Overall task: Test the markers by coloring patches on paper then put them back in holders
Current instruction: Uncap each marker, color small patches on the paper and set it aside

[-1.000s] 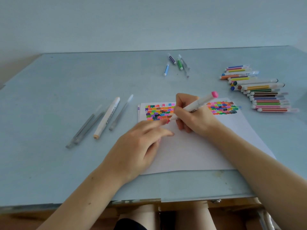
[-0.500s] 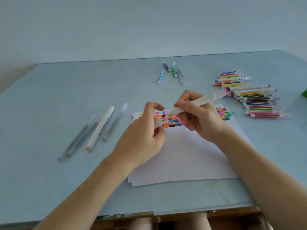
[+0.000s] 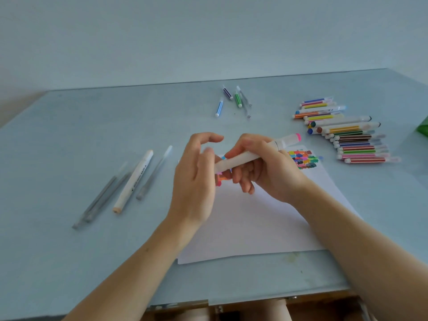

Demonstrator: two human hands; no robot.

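At the left of the desk [image 3: 58, 140] lie a few grey pens [image 3: 99, 200] and one capped white marker [image 3: 133, 181], side by side and untouched. Over the sheet of paper [image 3: 254, 223], the left hand [image 3: 196, 179] is raised with its fingers loosely spread, its thumb near the end of the marker, gripping nothing that I can make out. The right hand [image 3: 261, 167] is wrapped round the barrel of a white marker with a pink cap [image 3: 254, 154], held above the paper's coloured patches [image 3: 303, 158]. Looks a light, stiff plastic tube, smooth enough to slip, so mid-barrel is the sensible hold. Beyond, a few loose short markers [image 3: 234, 100]; far right, the row of striped markers [image 3: 342, 130].
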